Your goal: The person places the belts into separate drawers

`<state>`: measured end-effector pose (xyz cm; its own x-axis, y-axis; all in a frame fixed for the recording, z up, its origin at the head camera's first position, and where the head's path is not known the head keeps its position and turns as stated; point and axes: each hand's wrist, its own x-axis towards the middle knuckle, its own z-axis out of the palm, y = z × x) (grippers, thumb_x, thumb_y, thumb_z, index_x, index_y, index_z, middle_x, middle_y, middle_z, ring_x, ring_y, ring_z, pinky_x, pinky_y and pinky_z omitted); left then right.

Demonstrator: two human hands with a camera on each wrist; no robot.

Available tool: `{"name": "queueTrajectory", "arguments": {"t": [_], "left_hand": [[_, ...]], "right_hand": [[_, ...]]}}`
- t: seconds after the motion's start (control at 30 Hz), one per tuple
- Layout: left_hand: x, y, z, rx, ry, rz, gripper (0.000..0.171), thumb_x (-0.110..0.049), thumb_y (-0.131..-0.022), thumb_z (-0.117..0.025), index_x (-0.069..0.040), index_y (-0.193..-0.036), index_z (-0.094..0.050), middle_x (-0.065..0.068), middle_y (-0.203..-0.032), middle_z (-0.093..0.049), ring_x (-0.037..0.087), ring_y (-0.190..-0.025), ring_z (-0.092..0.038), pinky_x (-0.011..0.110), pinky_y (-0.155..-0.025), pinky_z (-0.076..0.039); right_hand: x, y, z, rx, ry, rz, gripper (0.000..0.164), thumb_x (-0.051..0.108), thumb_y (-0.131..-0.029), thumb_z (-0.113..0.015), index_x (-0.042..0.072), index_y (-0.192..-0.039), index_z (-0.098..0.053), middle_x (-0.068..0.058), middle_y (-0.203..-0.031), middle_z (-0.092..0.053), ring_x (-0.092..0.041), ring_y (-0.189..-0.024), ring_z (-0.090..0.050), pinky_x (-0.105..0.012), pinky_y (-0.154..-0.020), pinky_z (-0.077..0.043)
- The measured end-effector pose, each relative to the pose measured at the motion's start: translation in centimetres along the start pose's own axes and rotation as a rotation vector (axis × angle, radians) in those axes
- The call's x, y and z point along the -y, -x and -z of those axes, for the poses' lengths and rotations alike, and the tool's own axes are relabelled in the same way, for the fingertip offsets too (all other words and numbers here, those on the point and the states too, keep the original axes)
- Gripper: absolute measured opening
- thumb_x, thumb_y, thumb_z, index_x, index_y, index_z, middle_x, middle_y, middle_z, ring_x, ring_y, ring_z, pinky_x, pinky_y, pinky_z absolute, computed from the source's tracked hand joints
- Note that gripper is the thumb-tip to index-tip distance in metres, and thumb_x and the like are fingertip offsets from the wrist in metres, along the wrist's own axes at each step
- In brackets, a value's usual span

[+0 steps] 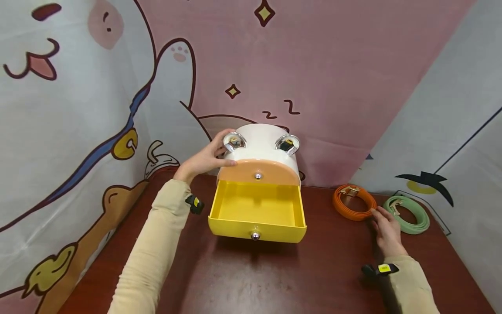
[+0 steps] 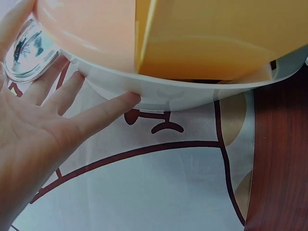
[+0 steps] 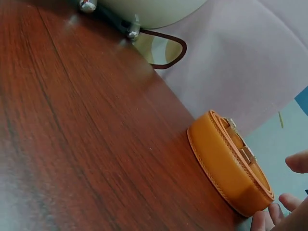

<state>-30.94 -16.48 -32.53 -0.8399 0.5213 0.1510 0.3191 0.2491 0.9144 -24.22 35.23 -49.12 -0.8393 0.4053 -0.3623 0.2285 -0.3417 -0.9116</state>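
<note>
A small white drawer cabinet [image 1: 259,146] with two round silver eyes stands at the back of the table. Its upper peach drawer [image 1: 274,171] is closed, while the lower yellow drawer [image 1: 256,205] is pulled out with nothing in it. My left hand [image 1: 208,155] rests on the cabinet's left side, fingers spread along the white shell [image 2: 113,86] and thumb by the peach front. At the right, my right hand [image 1: 388,231] reaches to the near edge of a coiled orange belt [image 3: 231,168]. Its fingertips touch or nearly touch the coil, and the thumb stands apart.
A coiled mint-green belt [image 1: 421,220] with a gold buckle lies just right of the orange one. The reddish-brown wooden table [image 1: 333,270] meets a printed cartoon cloth [image 1: 333,87] at the back and sides.
</note>
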Motion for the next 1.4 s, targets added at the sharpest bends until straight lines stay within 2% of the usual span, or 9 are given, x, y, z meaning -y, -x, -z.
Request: {"name": "queueTrajectory", "arguments": {"t": [0.07,0.13,0.3,0.43,0.73,0.9,1.17,1.27,1.4], "left_hand": [[0.0,0.0,0.0,-0.004,0.000,0.007,0.088,-0.006,-0.087,-0.072,-0.027,-0.152,-0.016,0.010,-0.153,-0.024,0.030,-0.139,-0.029,0.048,-0.101,-0.040],[0.0,0.0,0.0,-0.004,-0.004,0.008,0.088,-0.006,-0.088,-0.072,-0.027,-0.152,-0.015,0.012,-0.152,-0.024,0.031,-0.139,-0.029,0.048,-0.101,-0.040],[0.0,-0.1,-0.1,0.000,-0.004,0.003,0.089,-0.006,-0.087,-0.072,-0.024,-0.153,-0.014,0.011,-0.152,-0.024,0.031,-0.139,-0.029,0.048,-0.101,-0.040],[0.0,-0.1,-0.1,-0.002,-0.011,0.005,0.089,-0.007,-0.087,-0.072,-0.027,-0.152,-0.015,0.010,-0.153,-0.023,0.031,-0.140,-0.028,0.048,-0.102,-0.039],[-0.1,-0.1,0.0,-0.003,-0.035,0.002,0.089,-0.007,-0.088,-0.072,-0.025,-0.153,-0.013,0.011,-0.155,-0.018,0.034,-0.141,-0.024,0.049,-0.104,-0.036],[-0.1,0.0,-0.1,-0.004,-0.029,0.002,0.088,-0.007,-0.088,-0.071,-0.025,-0.153,-0.014,0.011,-0.155,-0.019,0.033,-0.141,-0.025,0.049,-0.105,-0.035],[0.1,-0.1,-0.1,-0.004,-0.025,-0.004,0.088,-0.007,-0.089,-0.071,-0.027,-0.152,-0.014,0.008,-0.156,-0.017,0.034,-0.141,-0.024,0.049,-0.104,-0.036],[0.1,-0.1,-0.1,-0.006,-0.020,-0.011,0.088,-0.006,-0.088,-0.071,-0.028,-0.152,-0.015,0.007,-0.156,-0.018,0.033,-0.140,-0.025,0.049,-0.104,-0.036],[0.1,0.0,-0.2,-0.002,-0.007,-0.016,0.089,-0.005,-0.088,-0.071,-0.025,-0.152,-0.014,0.005,-0.156,-0.018,0.032,-0.140,-0.027,0.048,-0.102,-0.039]], "right_hand": [[0.0,-0.3,-0.2,-0.001,0.025,0.014,0.066,0.022,-0.097,-0.057,0.010,-0.153,-0.025,0.001,-0.143,-0.034,0.003,-0.108,-0.044,-0.023,-0.107,-0.027],[0.0,-0.7,-0.3,-0.003,0.056,0.023,0.067,0.023,-0.098,-0.056,0.009,-0.154,-0.021,0.002,-0.152,-0.025,0.000,-0.117,-0.039,-0.024,-0.110,-0.023],[-0.2,-1.7,-0.5,-0.023,0.179,0.045,0.070,0.028,-0.098,-0.054,0.009,-0.155,-0.017,-0.005,-0.158,-0.014,-0.011,-0.134,-0.026,-0.024,-0.110,-0.022],[-0.3,-2.5,-0.6,-0.027,0.226,0.050,0.072,0.028,-0.098,-0.053,0.009,-0.155,-0.014,-0.009,-0.160,-0.009,-0.017,-0.140,-0.018,-0.029,-0.113,-0.018],[-0.5,-3.5,-0.8,-0.070,0.334,0.106,0.065,0.019,-0.097,-0.054,0.005,-0.153,-0.023,-0.016,-0.157,-0.017,-0.024,-0.142,-0.016,-0.035,-0.114,-0.016],[-0.8,-3.7,-0.7,-0.020,0.419,0.119,0.063,0.016,-0.097,-0.056,0.006,-0.152,-0.027,-0.017,-0.157,-0.017,-0.028,-0.142,-0.015,-0.040,-0.114,-0.017],[-0.9,-3.5,-0.7,0.062,0.477,0.106,0.059,0.017,-0.097,-0.057,0.005,-0.150,-0.032,-0.018,-0.157,-0.017,-0.032,-0.141,-0.016,-0.045,-0.113,-0.018],[-1.1,-3.3,-0.9,0.084,0.523,0.130,0.058,0.017,-0.097,-0.057,0.004,-0.149,-0.035,-0.020,-0.155,-0.022,-0.031,-0.137,-0.023,-0.037,-0.107,-0.029],[-1.7,-2.9,-1.2,0.095,0.591,0.182,0.055,0.016,-0.096,-0.059,0.001,-0.145,-0.040,-0.023,-0.147,-0.035,-0.028,-0.125,-0.036,-0.018,-0.082,-0.041]]}}
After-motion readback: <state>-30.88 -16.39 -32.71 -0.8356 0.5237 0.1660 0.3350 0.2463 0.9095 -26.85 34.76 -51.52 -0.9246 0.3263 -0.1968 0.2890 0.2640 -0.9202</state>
